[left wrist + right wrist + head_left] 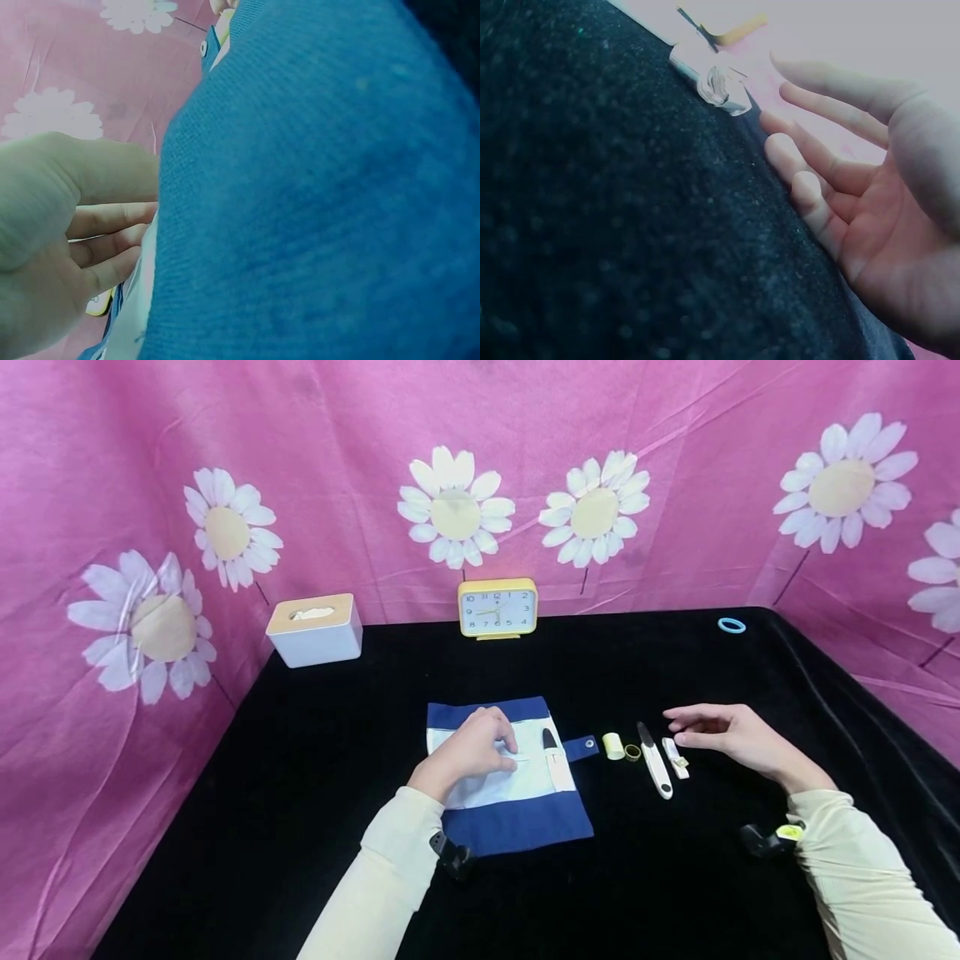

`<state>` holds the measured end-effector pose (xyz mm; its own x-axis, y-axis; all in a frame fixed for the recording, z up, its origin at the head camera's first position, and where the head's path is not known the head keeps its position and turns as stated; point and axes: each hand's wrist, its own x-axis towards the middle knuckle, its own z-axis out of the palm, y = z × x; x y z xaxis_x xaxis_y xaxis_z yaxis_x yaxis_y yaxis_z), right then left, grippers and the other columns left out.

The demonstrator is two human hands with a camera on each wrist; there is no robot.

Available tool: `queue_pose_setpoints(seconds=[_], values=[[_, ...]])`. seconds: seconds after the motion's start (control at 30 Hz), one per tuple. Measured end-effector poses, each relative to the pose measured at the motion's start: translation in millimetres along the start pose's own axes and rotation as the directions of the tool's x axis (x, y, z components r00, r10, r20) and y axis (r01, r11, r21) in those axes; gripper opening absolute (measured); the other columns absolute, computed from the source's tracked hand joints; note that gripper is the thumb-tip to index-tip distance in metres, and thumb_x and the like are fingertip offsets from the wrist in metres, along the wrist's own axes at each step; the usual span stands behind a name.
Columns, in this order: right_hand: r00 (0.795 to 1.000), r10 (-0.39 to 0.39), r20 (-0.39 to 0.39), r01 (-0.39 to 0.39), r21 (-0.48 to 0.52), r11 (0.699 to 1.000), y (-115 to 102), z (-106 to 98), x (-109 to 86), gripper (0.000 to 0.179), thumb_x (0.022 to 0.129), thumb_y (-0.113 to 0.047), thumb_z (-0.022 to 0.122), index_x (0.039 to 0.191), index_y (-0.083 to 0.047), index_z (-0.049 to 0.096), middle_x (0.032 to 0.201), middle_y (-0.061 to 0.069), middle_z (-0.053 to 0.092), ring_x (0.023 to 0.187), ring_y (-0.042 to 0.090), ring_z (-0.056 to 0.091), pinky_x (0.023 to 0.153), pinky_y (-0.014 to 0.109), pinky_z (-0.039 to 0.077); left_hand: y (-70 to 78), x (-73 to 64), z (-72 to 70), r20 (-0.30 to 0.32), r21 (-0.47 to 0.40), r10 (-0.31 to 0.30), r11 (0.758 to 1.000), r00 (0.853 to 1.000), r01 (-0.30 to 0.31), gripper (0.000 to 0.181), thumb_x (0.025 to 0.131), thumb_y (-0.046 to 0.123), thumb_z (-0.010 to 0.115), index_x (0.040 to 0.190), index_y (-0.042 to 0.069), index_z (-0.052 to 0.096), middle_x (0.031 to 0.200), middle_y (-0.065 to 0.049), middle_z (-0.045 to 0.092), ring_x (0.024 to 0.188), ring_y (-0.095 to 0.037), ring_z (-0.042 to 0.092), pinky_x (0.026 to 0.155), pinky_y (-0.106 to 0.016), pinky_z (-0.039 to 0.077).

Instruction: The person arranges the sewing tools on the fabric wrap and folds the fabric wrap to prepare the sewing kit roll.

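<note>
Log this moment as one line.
left hand: over blue-white cloth | right hand: empty, beside small white item | yellow spool: between cloth and right hand

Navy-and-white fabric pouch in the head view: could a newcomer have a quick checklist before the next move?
1. Pouch spread open: ok.
2. Snap strap unfastened: ok, it sticks out sideways.
3. Left hand at the pouch: ok.
4. Right hand holding nothing: ok.
5. Yellow thread spool inside the pouch: not ok, it sits outside on the black cloth.
6. Pouch area beneath the left hand bare: cannot tell, hidden.
</note>
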<state>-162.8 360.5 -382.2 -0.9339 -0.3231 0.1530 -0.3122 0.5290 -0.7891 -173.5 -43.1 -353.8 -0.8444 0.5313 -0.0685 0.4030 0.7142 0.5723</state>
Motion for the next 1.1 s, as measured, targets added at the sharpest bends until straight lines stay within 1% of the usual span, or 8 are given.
queue_pose_setpoints(seconds=[0.3, 0.4, 0.53, 0.63, 0.7, 0.83, 0.97, 1.1], values=[[1.000, -0.008, 0.022, 0.008, -0.006, 1.000, 4.9, 2.1, -1.6, 0.039, 0.088, -0.004, 0.075, 0.125, 0.004, 0.066, 0.096, -0.007, 0.075, 0.080, 0.003, 0.068, 0.071, 0.016, 0.053, 0.5, 0.1, 1.7, -0.022, 0.016, -0.016, 1.000, 1.000, 0.016, 0.005, 0.083, 0.013, 0.081, 0.083, 0.011, 0.077, 0.114, -0.003, 0.064, 0.120, -0.025, 0.050, 0.109, -0.042, 0.040], [1.000, -0.006, 0.024, 0.007, -0.041, 0.999, 5.2, 1.4, -1.9, 0.039, 0.086, -0.007, 0.078, 0.123, 0.003, 0.068, 0.092, -0.006, 0.074, 0.078, 0.003, 0.067, 0.069, 0.017, 0.053, 0.0, 0.9, 3.0, -0.031, 0.007, -0.019, 1.000, 0.999, 0.019, 0.005, 0.083, 0.013, 0.081, 0.082, 0.010, 0.077, 0.114, -0.004, 0.064, 0.120, -0.026, 0.050, 0.109, -0.042, 0.040], [1.000, -0.010, 0.024, 0.013, -0.095, 0.995, 4.1, -0.1, -1.7, 0.035, 0.084, -0.009, 0.081, 0.116, -0.001, 0.073, 0.086, -0.003, 0.073, 0.075, 0.002, 0.064, 0.066, 0.018, 0.050, -0.6, 2.2, 4.7, -0.042, -0.008, -0.019, 1.000, 0.999, 0.019, 0.007, 0.083, 0.011, 0.081, 0.080, 0.010, 0.076, 0.113, -0.004, 0.064, 0.119, -0.025, 0.050, 0.107, -0.042, 0.041], [0.999, -0.034, 0.029, 0.038, -0.122, 0.992, 3.2, -0.7, -0.9, 0.031, 0.082, -0.008, 0.082, 0.112, -0.003, 0.075, 0.084, -0.005, 0.071, 0.072, 0.001, 0.061, 0.063, 0.019, 0.048, -0.8, 2.9, 5.6, -0.048, -0.011, -0.016, 1.000, 0.999, 0.016, 0.009, 0.083, 0.011, 0.081, 0.076, 0.011, 0.075, 0.112, -0.004, 0.064, 0.118, -0.025, 0.050, 0.105, -0.041, 0.042], [0.998, -0.055, 0.033, 0.059, -0.135, 0.989, 3.0, -0.9, -0.5, 0.029, 0.081, -0.008, 0.083, 0.109, -0.004, 0.077, 0.084, -0.009, 0.070, 0.070, 0.001, 0.058, 0.061, 0.020, 0.045, -0.7, 3.2, 6.0, -0.047, -0.009, -0.016, 1.000, 0.999, 0.015, 0.010, 0.083, 0.011, 0.081, 0.075, 0.011, 0.075, 0.112, -0.004, 0.064, 0.118, -0.025, 0.049, 0.105, -0.041, 0.042], [0.995, -0.086, 0.042, 0.091, -0.132, 0.987, 3.0, -0.6, 0.2, 0.026, 0.079, -0.006, 0.083, 0.104, -0.007, 0.078, 0.085, -0.009, 0.069, 0.067, 0.004, 0.054, 0.058, 0.023, 0.042, -0.6, 3.7, 6.3, -0.044, -0.003, -0.021, 1.000, 0.999, 0.021, 0.007, 0.084, 0.012, 0.081, 0.079, 0.011, 0.076, 0.112, -0.003, 0.063, 0.118, -0.024, 0.049, 0.105, -0.040, 0.042], [0.995, -0.092, 0.044, 0.097, -0.135, 0.986, 3.9, 0.2, 0.0, 0.025, 0.079, -0.006, 0.083, 0.103, -0.008, 0.078, 0.085, -0.007, 0.069, 0.067, 0.004, 0.053, 0.057, 0.024, 0.041, -0.6, 3.8, 5.9, -0.035, -0.009, -0.030, 1.000, 0.999, 0.030, 0.004, 0.084, 0.013, 0.080, 0.083, 0.010, 0.077, 0.113, -0.003, 0.063, 0.119, -0.023, 0.048, 0.105, -0.041, 0.042], [0.995, -0.090, 0.044, 0.096, -0.144, 0.985, 4.6, 0.9, -0.8, 0.025, 0.079, -0.007, 0.084, 0.103, -0.010, 0.078, 0.085, -0.008, 0.068, 0.067, 0.003, 0.052, 0.057, 0.024, 0.041, -0.9, 3.9, 6.3, -0.030, -0.007, -0.031, 0.999, 0.999, 0.031, 0.004, 0.084, 0.014, 0.080, 0.085, 0.010, 0.078, 0.112, -0.002, 0.063, 0.119, -0.023, 0.047, 0.105, -0.040, 0.041]])
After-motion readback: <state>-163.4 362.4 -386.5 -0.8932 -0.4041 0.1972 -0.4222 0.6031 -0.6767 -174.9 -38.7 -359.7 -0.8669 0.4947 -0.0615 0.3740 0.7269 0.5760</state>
